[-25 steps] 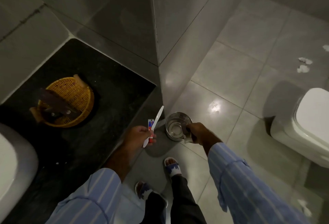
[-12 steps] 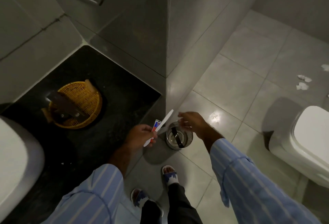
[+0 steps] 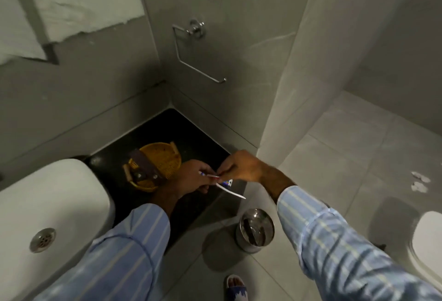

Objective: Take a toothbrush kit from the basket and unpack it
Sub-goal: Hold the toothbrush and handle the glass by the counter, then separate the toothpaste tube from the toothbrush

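Near the centre of the frame, the two hands met above the dark desk [image 3: 191, 131]. The left hand [image 3: 191, 178] was clenched around a white toothbrush [image 3: 230, 190], whose free end slanted down toward the lower right, past the desk's edge. The right hand [image 3: 241, 168] reached in from the right, its fingertips pinched on something small and red-tipped at the top of the left hand's grip; whether that was the brush itself or a separate piece was too blurred to tell. A small blue and white toothpaste tube [image 3: 227, 183] showed just under the right hand, touching the toothbrush.

Just left of the hands, the yellow woven basket [image 3: 165, 159] sat on the desk near the corner of the walls, with dark packets [image 3: 143, 169] leaning across it. A white sink [image 3: 52, 207] filled the lower left. On the floor, below and to the right of the hands, stood a small steel bin [image 3: 254, 229]. A metal holder [image 3: 196, 49] hung on the wall above, and a white towel [image 3: 79, 1] occupied the upper left. Both sleeves [image 3: 334, 248] were light blue with stripes.
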A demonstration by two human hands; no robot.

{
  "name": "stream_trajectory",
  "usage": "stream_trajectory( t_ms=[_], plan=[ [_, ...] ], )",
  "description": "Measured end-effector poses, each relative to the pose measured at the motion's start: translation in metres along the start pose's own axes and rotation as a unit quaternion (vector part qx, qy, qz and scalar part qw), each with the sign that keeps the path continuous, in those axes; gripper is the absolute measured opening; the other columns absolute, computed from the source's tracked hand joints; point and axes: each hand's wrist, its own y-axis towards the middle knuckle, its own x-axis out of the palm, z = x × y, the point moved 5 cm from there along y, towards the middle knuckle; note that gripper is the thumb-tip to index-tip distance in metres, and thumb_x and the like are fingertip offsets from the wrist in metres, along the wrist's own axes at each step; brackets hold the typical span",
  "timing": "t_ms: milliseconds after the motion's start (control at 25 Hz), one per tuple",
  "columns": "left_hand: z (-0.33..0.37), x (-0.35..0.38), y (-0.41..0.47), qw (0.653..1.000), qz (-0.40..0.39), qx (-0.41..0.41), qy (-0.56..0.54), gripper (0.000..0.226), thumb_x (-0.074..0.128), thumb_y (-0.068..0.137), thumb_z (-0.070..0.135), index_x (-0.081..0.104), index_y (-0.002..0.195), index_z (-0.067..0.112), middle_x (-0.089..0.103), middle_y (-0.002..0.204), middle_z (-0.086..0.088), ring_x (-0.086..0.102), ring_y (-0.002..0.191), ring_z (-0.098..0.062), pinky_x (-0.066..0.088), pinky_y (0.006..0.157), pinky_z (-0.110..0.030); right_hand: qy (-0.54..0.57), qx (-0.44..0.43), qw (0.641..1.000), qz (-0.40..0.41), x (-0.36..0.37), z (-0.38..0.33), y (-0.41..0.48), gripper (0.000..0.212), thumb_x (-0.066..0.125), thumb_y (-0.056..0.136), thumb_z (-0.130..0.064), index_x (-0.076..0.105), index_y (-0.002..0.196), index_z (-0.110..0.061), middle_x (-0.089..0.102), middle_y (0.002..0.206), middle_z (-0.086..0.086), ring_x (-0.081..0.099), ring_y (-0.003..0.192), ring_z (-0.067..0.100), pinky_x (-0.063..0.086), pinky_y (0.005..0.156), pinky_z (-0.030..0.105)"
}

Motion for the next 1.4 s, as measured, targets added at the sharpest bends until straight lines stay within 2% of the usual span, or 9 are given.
stream_trajectory(
  t_ms=[160,280,520,640,760,960,1080,1160,1400],
  plan=[
    [0.018,-0.048,-0.024,0.998,0.046,0.026,-0.039,0.032,0.083,0.074,0.008,0.068,0.103,0.006,0.071,0.094,-0.01,0.071,0.075,-0.02,0.057,0.053,-0.021,-0.038,-0.017,0.998,0.05,-0.019,-0.053,0.012,0.03,0.072,0.085,-0.027,0.075,0.113,-0.017,0.075,0.109,0.004,0.068,0.098,0.018,0.045,0.085,0.023],
    [0.02,-0.083,-0.039,0.982,0.121,0.038,-0.136,0.04,0.084,0.07,-0.002,0.062,0.104,-0.001,0.068,0.096,-0.017,0.07,0.074,-0.02,0.056,0.051,-0.019,0.087,-0.001,0.992,0.087,-0.025,-0.076,0.019,0.046,0.077,0.08,-0.013,0.066,0.124,-0.017,0.076,0.095,0.013,0.072,0.087,0.024,0.049,0.067,0.009],
    [0.01,-0.139,-0.051,0.968,0.175,0.045,-0.171,0.033,0.079,0.078,0.003,0.063,0.106,0.01,0.072,0.089,-0.004,0.071,0.061,0.004,0.05,0.047,-0.008,0.266,0.021,0.961,0.072,-0.016,-0.111,0.044,0.066,0.069,0.081,0.006,0.05,0.138,-0.021,0.065,0.101,0.017,0.07,0.089,0.023,0.063,0.071,0.033],
    [-0.006,-0.167,-0.04,0.959,0.184,0.026,-0.213,0.024,0.071,0.085,0.003,0.061,0.104,0.014,0.071,0.095,-0.008,0.075,0.068,-0.01,0.058,0.056,-0.02,0.289,0.042,0.951,0.106,-0.013,-0.11,0.064,0.048,0.067,0.085,0.005,0.057,0.127,-0.017,0.062,0.098,0.009,0.07,0.086,0.022,0.063,0.068,0.033],
    [-0.026,-0.194,-0.022,0.961,0.218,0.009,-0.171,0.024,0.07,0.087,0.012,0.059,0.103,0.027,0.068,0.104,-0.005,0.071,0.092,-0.018,0.06,0.08,-0.035,0.282,0.05,0.949,0.134,-0.015,-0.101,0.093,0.033,0.068,0.086,-0.001,0.063,0.116,-0.014,0.066,0.09,0.006,0.072,0.079,0.018,0.062,0.063,0.027],
    [-0.06,-0.231,0.025,0.962,0.241,-0.012,-0.126,0.015,0.06,0.094,0.008,0.056,0.1,0.021,0.067,0.104,-0.013,0.068,0.091,-0.023,0.059,0.08,-0.036,0.299,0.076,0.939,0.152,-0.013,-0.074,0.169,0.037,0.076,0.078,0.003,0.069,0.113,-0.007,0.069,0.095,0.011,0.073,0.084,0.026,0.064,0.069,0.032],
    [-0.075,-0.244,0.053,0.962,0.261,-0.013,-0.076,0.014,0.054,0.095,-0.001,0.056,0.092,0.013,0.06,0.087,-0.009,0.062,0.076,-0.019,0.055,0.057,-0.015,0.28,0.093,0.946,0.135,-0.003,-0.055,0.212,0.038,0.076,0.078,0.001,0.069,0.115,-0.004,0.071,0.101,0.015,0.073,0.09,0.029,0.062,0.079,0.042],
    [-0.09,-0.249,0.076,0.966,0.255,-0.033,-0.022,0.005,0.054,0.096,0.007,0.055,0.1,0.01,0.058,0.086,-0.005,0.061,0.077,-0.018,0.055,0.061,-0.021,0.233,0.083,0.963,0.108,0.006,-0.044,0.245,0.037,0.076,0.08,-0.004,0.069,0.116,-0.006,0.072,0.108,0.015,0.072,0.095,0.027,0.06,0.084,0.044],
    [-0.13,-0.232,0.125,0.972,0.227,-0.063,-0.001,0.019,0.055,0.093,0.007,0.05,0.106,0.021,0.061,0.089,-0.002,0.064,0.078,-0.018,0.052,0.062,-0.024,0.168,0.095,0.98,0.047,0.033,-0.014,0.309,0.038,0.076,0.08,-0.008,0.07,0.118,-0.011,0.071,0.115,0.008,0.068,0.1,0.017,0.056,0.089,0.03]
  ],
)
